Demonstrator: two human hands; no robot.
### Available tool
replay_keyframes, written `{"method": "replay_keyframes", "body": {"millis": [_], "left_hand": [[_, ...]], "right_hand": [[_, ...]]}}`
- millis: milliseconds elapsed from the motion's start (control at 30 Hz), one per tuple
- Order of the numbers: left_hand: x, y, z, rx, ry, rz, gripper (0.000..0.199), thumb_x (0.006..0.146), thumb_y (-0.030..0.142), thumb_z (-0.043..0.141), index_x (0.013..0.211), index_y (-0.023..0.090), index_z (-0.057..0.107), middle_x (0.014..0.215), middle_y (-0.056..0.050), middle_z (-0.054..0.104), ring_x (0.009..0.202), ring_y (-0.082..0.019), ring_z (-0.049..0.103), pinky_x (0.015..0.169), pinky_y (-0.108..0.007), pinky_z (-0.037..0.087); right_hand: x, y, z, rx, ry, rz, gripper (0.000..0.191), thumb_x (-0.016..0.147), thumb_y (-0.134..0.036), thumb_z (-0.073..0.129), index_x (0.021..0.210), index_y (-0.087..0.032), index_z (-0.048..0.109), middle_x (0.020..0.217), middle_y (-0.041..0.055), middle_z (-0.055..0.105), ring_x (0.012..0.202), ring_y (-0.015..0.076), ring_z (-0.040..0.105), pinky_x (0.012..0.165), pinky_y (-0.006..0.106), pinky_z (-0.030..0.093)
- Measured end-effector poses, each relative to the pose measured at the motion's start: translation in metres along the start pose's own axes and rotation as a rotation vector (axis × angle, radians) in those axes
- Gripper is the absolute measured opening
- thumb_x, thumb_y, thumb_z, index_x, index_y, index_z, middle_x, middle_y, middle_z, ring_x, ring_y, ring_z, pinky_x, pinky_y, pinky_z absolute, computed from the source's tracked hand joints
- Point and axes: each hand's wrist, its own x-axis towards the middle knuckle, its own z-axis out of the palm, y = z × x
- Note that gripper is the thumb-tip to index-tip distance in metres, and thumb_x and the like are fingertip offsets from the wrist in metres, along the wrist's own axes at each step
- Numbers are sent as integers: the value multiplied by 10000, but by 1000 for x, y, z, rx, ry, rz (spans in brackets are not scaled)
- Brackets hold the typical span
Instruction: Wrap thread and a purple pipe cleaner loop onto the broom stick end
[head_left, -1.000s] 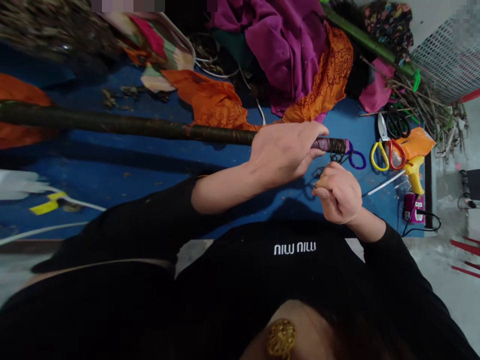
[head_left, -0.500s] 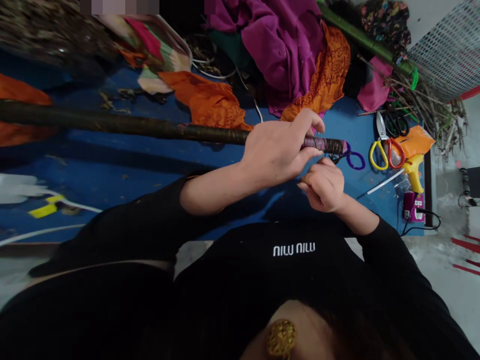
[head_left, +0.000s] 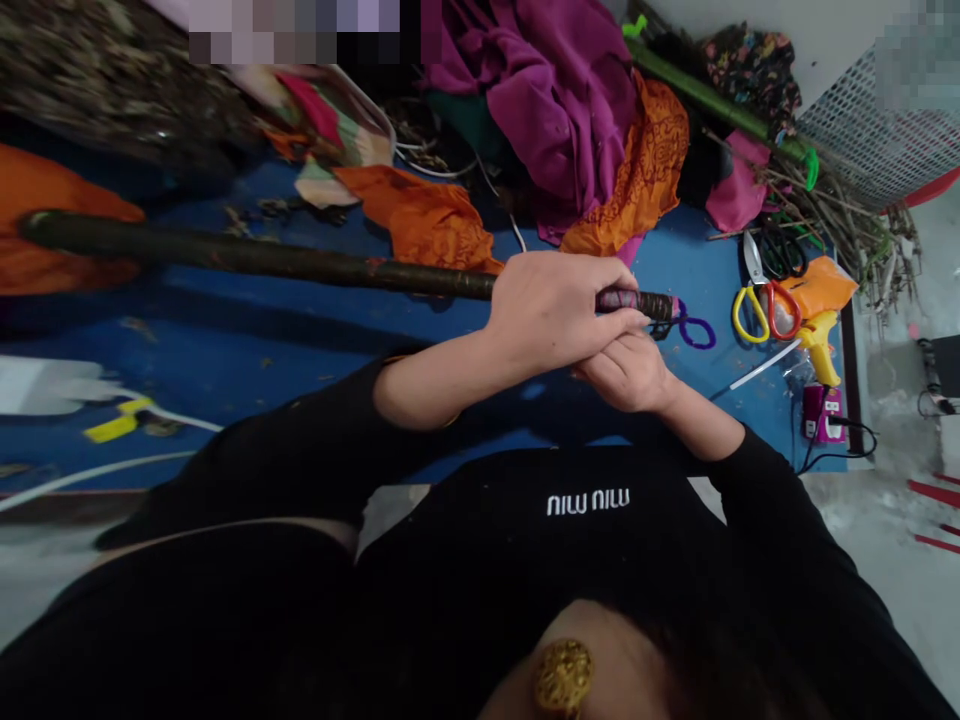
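Note:
A long dark stick [head_left: 300, 262] lies across the view, its right end wrapped in dark and pinkish cord [head_left: 622, 299]. A purple fuzzy loop [head_left: 697, 330] sticks out at that end. My left hand [head_left: 551, 308] is wrapped round the stick just left of the wrapping, thumb along its near side. Right below it, my right hand [head_left: 628, 370] is closed and touches the left hand's thumb side; whatever its fingers pinch is hidden.
Orange cloth [head_left: 435, 225] and purple cloth [head_left: 559, 110] lie behind the stick. To the right are scissors [head_left: 765, 300], a yellow glue gun [head_left: 821, 345], a purple power socket [head_left: 823, 414] and a pile of twigs [head_left: 862, 200]. A yellow tag [head_left: 112, 428] is at left.
My right hand has moved up and left against my left hand. The left hand's raised fingers have come down round the stick. The stick's left end has come into view.

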Motion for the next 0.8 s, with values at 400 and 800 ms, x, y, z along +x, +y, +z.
{"method": "replay_keyframes", "body": {"millis": [400,800], "left_hand": [[32,-9,-28,16,168,-5,339,948,548,623,1021,293,835,866,-12,817,824,-222,723,709,-330,469],[40,-8,-15,-22,152,-26,251,876,476,690,918,304,869,765,-11,799,733,-199,693,617,-297,385]], "right_hand": [[34,-1,-102,-77,122,147,119,999,-228,662,885,-241,631,905,61,753,832,181,727,790,333,630],[22,31,-169,-117,125,687,173,1005,-367,637,911,-243,712,953,45,727,896,209,704,773,383,579]]}}
